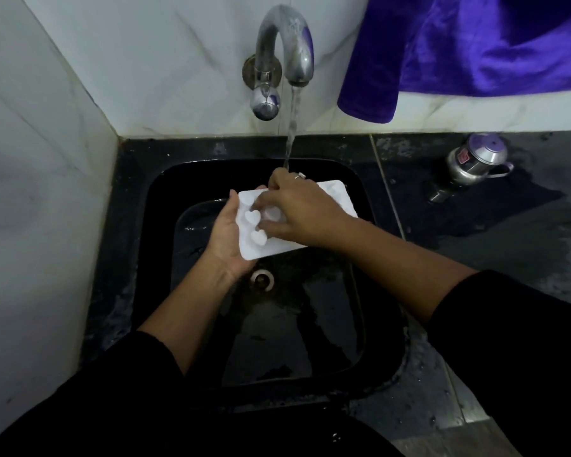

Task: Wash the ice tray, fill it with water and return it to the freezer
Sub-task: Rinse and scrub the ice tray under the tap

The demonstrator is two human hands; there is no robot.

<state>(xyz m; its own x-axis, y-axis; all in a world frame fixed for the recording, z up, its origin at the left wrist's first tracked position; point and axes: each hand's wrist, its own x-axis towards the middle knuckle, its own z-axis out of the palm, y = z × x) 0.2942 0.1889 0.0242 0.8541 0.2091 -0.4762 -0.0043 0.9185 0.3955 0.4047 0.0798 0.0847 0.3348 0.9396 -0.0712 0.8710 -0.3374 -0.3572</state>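
Observation:
A white ice tray [261, 244] with heart-shaped cups is held over the black sink [159, 179]. My left hand [226, 237] grips its left end from below, thumb on the tray's top edge. My right hand [297, 212] lies across the tray's top, fingertips bent down into the cups, hiding most of the middle of the tray. A chrome tap [284, 57] on the wall runs a stream of water [292, 127] that falls just behind my right hand's knuckles.
The drain [262, 279] sits in the wet sink floor below the tray. A steel lidded mug [475, 161] lies on the dark wet counter at the right. A purple cloth [459, 47] hangs on the tiled wall, upper right. White tiled wall closes the left side.

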